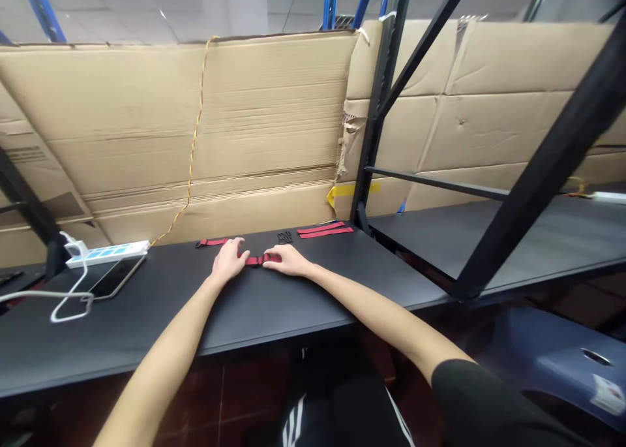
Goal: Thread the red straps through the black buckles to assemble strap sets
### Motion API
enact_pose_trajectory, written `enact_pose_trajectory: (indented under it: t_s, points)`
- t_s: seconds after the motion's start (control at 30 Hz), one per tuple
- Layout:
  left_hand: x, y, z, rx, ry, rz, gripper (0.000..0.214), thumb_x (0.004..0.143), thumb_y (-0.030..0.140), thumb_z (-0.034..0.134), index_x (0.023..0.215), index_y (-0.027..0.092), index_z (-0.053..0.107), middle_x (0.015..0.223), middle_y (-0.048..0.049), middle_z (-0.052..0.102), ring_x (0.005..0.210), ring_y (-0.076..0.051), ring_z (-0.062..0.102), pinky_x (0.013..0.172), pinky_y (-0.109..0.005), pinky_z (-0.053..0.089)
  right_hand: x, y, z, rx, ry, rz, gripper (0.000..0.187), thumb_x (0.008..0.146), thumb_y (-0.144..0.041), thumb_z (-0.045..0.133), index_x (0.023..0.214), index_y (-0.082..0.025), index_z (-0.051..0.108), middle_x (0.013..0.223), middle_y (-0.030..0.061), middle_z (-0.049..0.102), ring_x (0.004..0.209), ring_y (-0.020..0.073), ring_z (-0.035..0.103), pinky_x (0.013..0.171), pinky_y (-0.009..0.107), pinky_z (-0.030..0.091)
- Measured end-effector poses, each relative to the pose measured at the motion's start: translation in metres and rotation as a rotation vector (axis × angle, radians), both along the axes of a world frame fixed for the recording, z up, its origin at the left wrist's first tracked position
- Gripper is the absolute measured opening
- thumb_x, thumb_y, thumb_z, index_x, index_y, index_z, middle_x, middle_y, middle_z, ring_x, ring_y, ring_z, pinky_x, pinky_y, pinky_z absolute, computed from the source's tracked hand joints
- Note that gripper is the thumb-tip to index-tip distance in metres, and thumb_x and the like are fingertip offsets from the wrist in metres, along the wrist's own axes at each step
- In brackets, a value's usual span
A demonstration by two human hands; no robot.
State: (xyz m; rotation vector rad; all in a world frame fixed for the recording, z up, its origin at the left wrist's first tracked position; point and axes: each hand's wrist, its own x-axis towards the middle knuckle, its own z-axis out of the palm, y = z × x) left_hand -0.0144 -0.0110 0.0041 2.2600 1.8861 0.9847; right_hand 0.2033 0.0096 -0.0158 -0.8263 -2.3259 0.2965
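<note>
We sat before a long black tabletop (274,303), backed by a wall of tan corrugated cardboard sheets (195,121) and crossed at the right by a black steel shelving frame (379,107). Our bare left arm (161,349) and right arm (381,310) reached forward and inward, bringing both hands together near the table's far edge. Our left hand (227,261) lay palm down on a red webbing strap with a black buckle (255,260), and the fingers of our right hand (288,260) rested against the same strap just beside the buckle. We could not tell whether either hand was gripping it or only touching it. Farther back lay two flat red straps (325,230), side by side, and a small cluster of black pieces (284,237), too small to count. To the left were one white power strip (107,254), one black smartphone (117,277) and one white cable (68,297).
</note>
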Motion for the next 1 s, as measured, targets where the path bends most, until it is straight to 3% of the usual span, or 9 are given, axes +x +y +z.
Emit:
enact_pose_trajectory:
  t_s: [0.1,0.2,0.3,0.37,0.47,0.57,0.77,1.0]
  points:
    - [0.001,-0.006,0.003,0.127,0.241,0.005,0.05,0.082,0.029,0.058,0.13,0.021,0.048,0.124,-0.0121,0.056,0.113,-0.028,0.051,0.093,-0.041,0.043,0.001,0.006,-0.003,-0.102,0.027,0.018,0.041,0.078,-0.039,0.068,0.113,-0.016,0.067,0.1,0.0086,0.069,0.086,0.02,0.062,0.079,0.031,0.045]
    - [0.007,-0.013,0.008,0.219,0.415,-0.029,0.044,0.083,0.02,0.057,0.127,0.024,0.052,0.127,-0.0113,0.055,0.117,-0.03,0.047,0.098,-0.047,0.036,0.005,0.015,-0.007,-0.28,0.077,0.069,0.048,0.079,-0.034,0.067,0.122,-0.015,0.061,0.099,0.0083,0.07,0.08,0.0174,0.062,0.076,0.029,0.048]
    - [0.012,-0.016,0.012,0.25,0.491,-0.112,0.033,0.086,0.021,0.056,0.118,0.025,0.059,0.125,-0.0103,0.057,0.118,-0.029,0.047,0.1,-0.048,0.033,0.008,0.023,-0.01,-0.37,0.124,0.082,0.044,0.079,-0.03,0.064,0.119,-0.013,0.064,0.089,0.0066,0.071,0.072,0.0156,0.062,0.07,0.028,0.049]
    - [0.014,-0.016,0.011,0.203,0.479,-0.201,0.03,0.088,0.033,0.055,0.117,0.024,0.06,0.122,-0.0097,0.059,0.114,-0.027,0.05,0.098,-0.045,0.036,0.01,0.025,-0.01,-0.388,0.141,0.085,0.039,0.078,-0.032,0.065,0.113,-0.013,0.068,0.087,0.0067,0.072,0.072,0.0164,0.063,0.069,0.028,0.049]
    - [0.016,-0.014,0.007,0.072,0.43,-0.359,0.044,0.088,0.049,0.053,0.122,0.023,0.059,0.117,-0.0089,0.062,0.106,-0.025,0.055,0.09,-0.037,0.043,0.011,0.022,-0.008,-0.401,0.145,0.115,0.036,0.078,-0.035,0.065,0.106,-0.014,0.071,0.088,0.0069,0.073,0.074,0.0179,0.064,0.069,0.027,0.049]
    - [0.017,-0.013,0.002,-0.031,0.413,-0.445,0.042,0.09,0.048,0.05,0.122,0.024,0.06,0.108,-0.008,0.065,0.099,-0.022,0.057,0.084,-0.032,0.045,0.01,0.016,-0.003,-0.38,0.119,0.124,0.03,0.078,-0.033,0.063,0.099,-0.014,0.074,0.087,0.0064,0.074,0.076,0.0186,0.065,0.07,0.027,0.049]
    - [0.019,-0.014,0.004,-0.097,0.385,-0.403,0.034,0.089,0.046,0.048,0.106,0.025,0.068,0.106,-0.0087,0.062,0.098,-0.024,0.058,0.081,-0.03,0.045,0.018,0.019,0.01,-0.364,0.0,0.104,0.022,0.074,-0.023,0.062,0.089,-0.013,0.075,0.081,0.0051,0.074,0.072,0.017,0.065,0.066,0.025,0.047]
    - [0.005,-0.01,0.013,-0.171,0.328,-0.379,0.029,0.083,0.038,0.054,0.097,0.021,0.072,0.098,-0.0092,0.061,0.089,-0.023,0.06,0.082,-0.031,0.045,0.073,0.047,0.022,-0.5,-0.129,0.009,0.016,0.064,-0.019,0.065,0.076,-0.013,0.073,0.072,0.0027,0.071,0.066,0.0151,0.062,0.064,0.023,0.046]
